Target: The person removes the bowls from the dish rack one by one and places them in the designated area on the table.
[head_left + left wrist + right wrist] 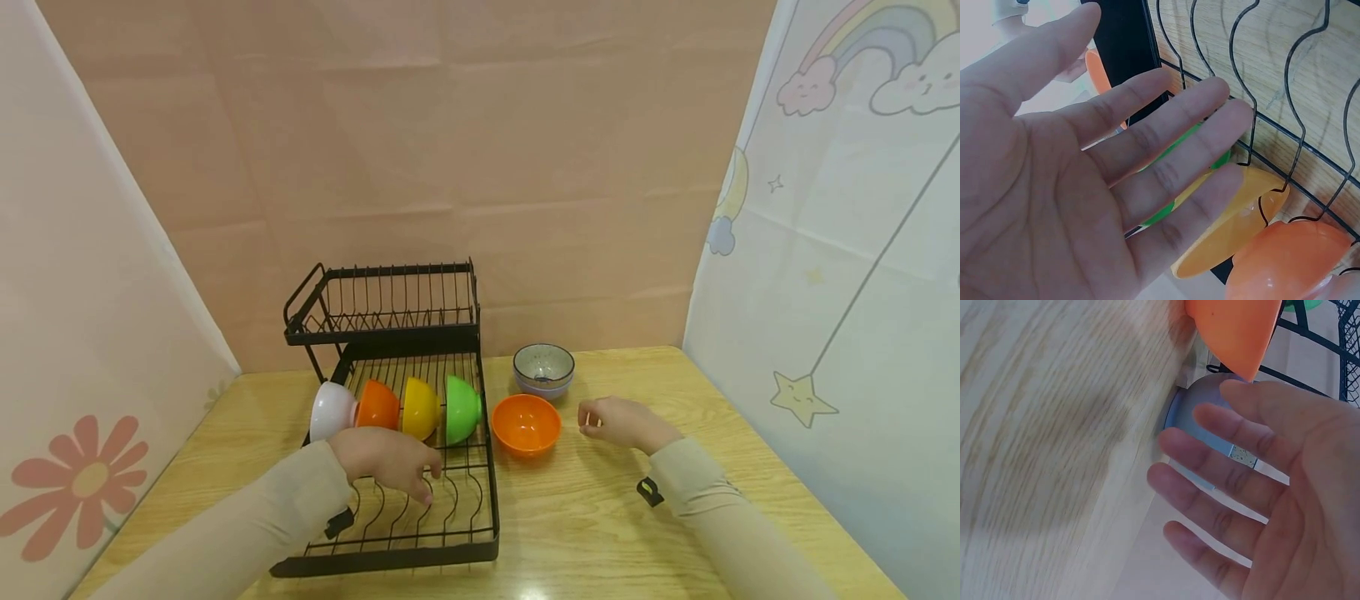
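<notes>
The fingers of my left hand [386, 462] are spread wide, thumb well out to the side, and they hold nothing. That hand hangs above the front wires of the black dish rack [390, 557]. The fingers of my right hand [618, 421] are apart and gently bent, also holding nothing, over the right side of the table [585, 533].

Nearest to my right fingertips is an orange bowl [526, 427], standing upright on the wood just beside the rack; I can't tell whether the two touch. Behind it sits a speckled bowl [543, 371] with a dark rim and a bluish-purple outside, also upright.

Just past my left hand, four bowls are propped on their sides in a row across the lower rack. From left to right they are a white bowl [330, 410], a second orange bowl [378, 405], a yellow bowl [420, 410] and a green bowl [462, 410]. Above and behind them rises the upper shelf [390, 336].

My pale sleeves [277, 508] reach in from below. Farther out, a plain peach cloth [480, 167] hangs at the back.
</notes>
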Demonstrator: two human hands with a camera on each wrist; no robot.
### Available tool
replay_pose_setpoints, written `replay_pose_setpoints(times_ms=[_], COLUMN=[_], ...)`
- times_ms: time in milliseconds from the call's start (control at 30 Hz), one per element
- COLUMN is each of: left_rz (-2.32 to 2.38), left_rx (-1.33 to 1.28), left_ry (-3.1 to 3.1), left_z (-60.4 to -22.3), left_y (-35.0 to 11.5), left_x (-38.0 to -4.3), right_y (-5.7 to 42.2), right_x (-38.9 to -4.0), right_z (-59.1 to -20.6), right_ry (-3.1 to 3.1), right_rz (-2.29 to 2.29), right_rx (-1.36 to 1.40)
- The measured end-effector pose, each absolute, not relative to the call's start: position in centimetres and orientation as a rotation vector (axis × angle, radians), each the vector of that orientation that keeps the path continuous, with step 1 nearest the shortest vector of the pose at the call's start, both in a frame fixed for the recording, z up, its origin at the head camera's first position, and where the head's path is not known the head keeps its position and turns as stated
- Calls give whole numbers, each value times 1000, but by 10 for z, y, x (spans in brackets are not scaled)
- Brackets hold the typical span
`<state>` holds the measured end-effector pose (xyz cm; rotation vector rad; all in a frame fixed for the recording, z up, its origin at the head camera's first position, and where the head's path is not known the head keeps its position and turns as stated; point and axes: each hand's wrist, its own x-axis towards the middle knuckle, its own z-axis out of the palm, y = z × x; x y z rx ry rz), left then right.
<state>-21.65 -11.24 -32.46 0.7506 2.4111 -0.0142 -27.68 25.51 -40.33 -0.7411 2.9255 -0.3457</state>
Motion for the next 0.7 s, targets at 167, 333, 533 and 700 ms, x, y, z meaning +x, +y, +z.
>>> replay_pose_setpoints(times_ms=[167, 333, 533, 700], left_rz=[57, 423, 963, 1267], left_rx=[777, 779, 452, 228], left_ry=[2459, 2602, 2616, 2417], left_z=[-329, -335, -343, -351], left_y=[-113, -114, -108, -98], left_x=[-221, -235, -251, -260], right_y=[255, 255, 256, 255], right_x=[-278, -280, -282, -283], right_z=[-403, -406, -408, -409], right_ry=[2937, 2958, 3001, 3036], right_rz=[-344, -337, -339, -345], right_rx=[-743, -738, -791, -823])
